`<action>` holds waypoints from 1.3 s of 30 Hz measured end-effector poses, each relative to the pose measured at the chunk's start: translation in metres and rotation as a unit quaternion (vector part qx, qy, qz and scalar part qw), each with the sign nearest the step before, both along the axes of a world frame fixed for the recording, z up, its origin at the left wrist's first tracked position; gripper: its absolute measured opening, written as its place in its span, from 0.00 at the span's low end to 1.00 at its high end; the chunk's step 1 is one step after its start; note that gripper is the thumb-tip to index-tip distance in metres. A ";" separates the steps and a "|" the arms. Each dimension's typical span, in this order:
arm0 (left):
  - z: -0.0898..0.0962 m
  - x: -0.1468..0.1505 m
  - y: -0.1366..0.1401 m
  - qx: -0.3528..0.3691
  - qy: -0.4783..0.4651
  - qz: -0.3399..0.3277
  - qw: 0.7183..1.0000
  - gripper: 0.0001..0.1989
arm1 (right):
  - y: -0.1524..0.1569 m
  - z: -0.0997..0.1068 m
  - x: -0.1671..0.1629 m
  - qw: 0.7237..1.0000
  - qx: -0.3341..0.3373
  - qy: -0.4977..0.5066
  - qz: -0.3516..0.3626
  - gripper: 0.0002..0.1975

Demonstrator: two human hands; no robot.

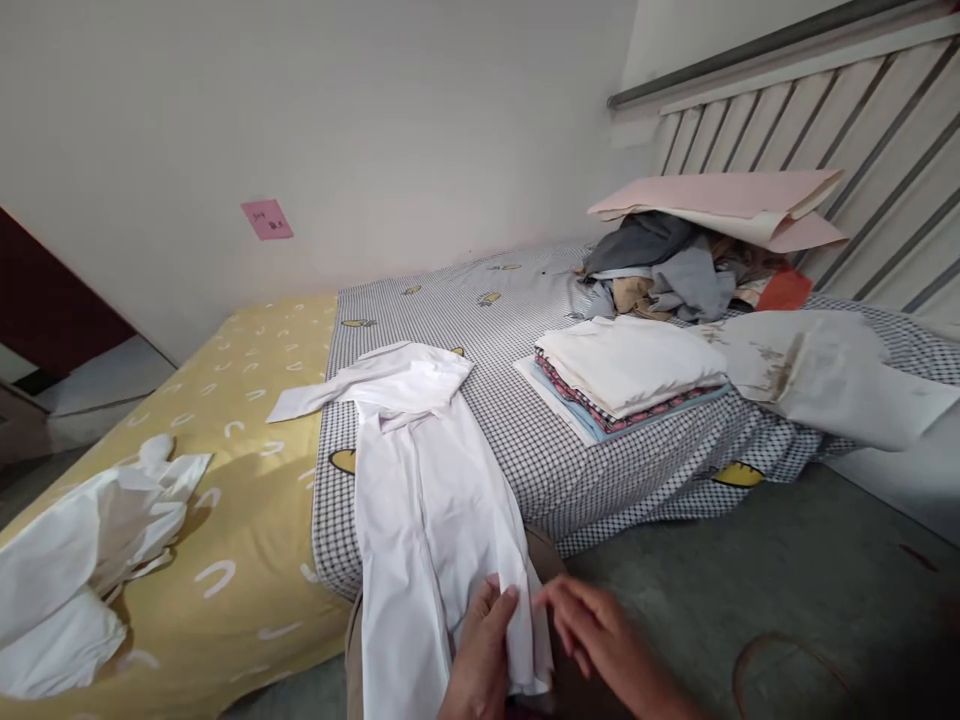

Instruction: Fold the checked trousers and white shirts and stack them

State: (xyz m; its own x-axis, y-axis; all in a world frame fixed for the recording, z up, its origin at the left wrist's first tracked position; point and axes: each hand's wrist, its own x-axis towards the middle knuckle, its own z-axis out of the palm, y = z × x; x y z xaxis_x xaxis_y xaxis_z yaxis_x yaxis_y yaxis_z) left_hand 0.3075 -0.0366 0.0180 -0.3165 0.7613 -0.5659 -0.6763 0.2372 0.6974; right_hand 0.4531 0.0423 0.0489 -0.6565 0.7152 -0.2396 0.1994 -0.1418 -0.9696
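Observation:
A white long-sleeved shirt (420, 470) lies stretched from the bed down over my lap, with a seam or placket line running along its middle. One of its sleeves (330, 390) reaches left across the bed, cuff flat on the yellow cloth. My left hand (482, 645) pinches the shirt near its lower right edge, thumb on top. Just right of that edge hovers my right hand (592, 625), slightly blurred, its index finger stretched toward the fabric and the other fingers loosely bent. Nothing shows in the right hand.
On the checked bedsheet (510, 430) sits a stack of folded clothes (630, 365), white on top. Behind it, a clothes heap (675, 265) lies under a pink folded sheet (720, 195). A crumpled white cloth (82, 560) rests on the yellow sheet (255, 520). A white bag (840, 375) lies right.

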 end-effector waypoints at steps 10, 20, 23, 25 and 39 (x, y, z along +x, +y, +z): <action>0.000 0.009 0.006 -0.037 0.373 -0.029 0.927 0.51 | 0.035 -0.032 -0.006 0.988 0.042 -0.064 -0.134 0.23; -0.002 -0.005 0.006 -0.158 0.419 -0.004 0.894 0.11 | 0.032 -0.027 -0.004 0.983 -0.060 -0.043 -0.169 0.26; -0.002 -0.001 0.005 -0.146 0.445 0.033 0.883 0.14 | 0.032 -0.027 -0.003 0.980 -0.069 -0.029 -0.185 0.25; 0.000 0.004 0.006 -0.118 0.474 0.034 0.872 0.25 | 0.031 -0.029 -0.005 0.983 -0.047 -0.015 -0.177 0.23; 0.032 0.022 0.005 -0.057 0.002 0.055 0.997 0.14 | 0.030 -0.023 -0.002 0.980 -0.092 0.002 -0.175 0.27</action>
